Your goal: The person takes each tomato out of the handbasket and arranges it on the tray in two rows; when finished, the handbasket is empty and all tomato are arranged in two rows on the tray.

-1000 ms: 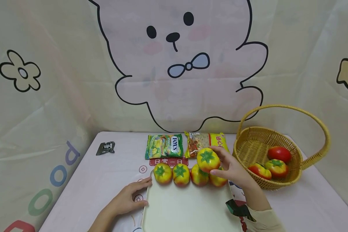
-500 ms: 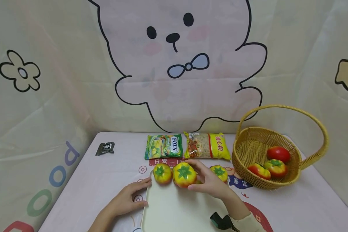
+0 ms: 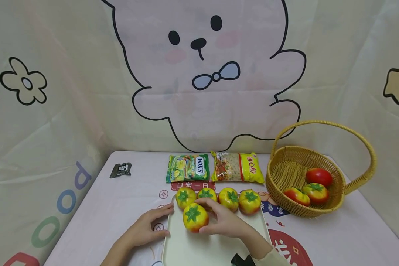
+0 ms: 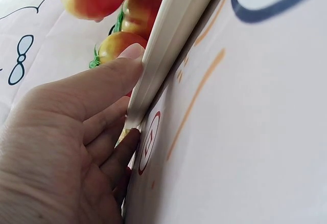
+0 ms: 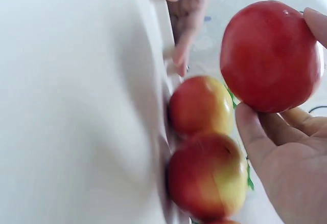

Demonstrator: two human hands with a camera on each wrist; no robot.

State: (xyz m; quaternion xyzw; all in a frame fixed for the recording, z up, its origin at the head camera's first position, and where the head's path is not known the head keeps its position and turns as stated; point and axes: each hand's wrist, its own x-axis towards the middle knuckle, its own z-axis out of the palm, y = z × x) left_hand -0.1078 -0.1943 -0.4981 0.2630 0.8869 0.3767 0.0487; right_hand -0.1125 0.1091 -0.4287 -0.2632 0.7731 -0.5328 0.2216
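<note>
My right hand (image 3: 226, 222) pinches a yellow-red tomato (image 3: 195, 217) with a green star-shaped top, close over the far left part of a cream tray (image 3: 212, 247). In the right wrist view, the red underside of the held tomato (image 5: 271, 55) faces the camera, gripped between thumb and fingers. Several similar tomatoes (image 3: 228, 199) line the tray's far edge in a row. My left hand (image 3: 146, 226) touches the tray's left side. The left wrist view shows its thumb (image 4: 115, 70) against the tray rim (image 4: 158, 55), the other fingers stretched along that edge.
A wicker basket (image 3: 279, 184) with a tall handle stands right, holding a red tomato (image 3: 319, 176) and two yellow-red fruits. Behind the tray lie a green FOX'S candy bag (image 3: 187, 168) and a yellow food packet (image 3: 237, 168). A small dark packet (image 3: 121, 170) sits far left.
The right hand has carried the tomato leftward and toward the person, from above the row's right end to the tray's left part. The left hand has stayed at the tray's edge.
</note>
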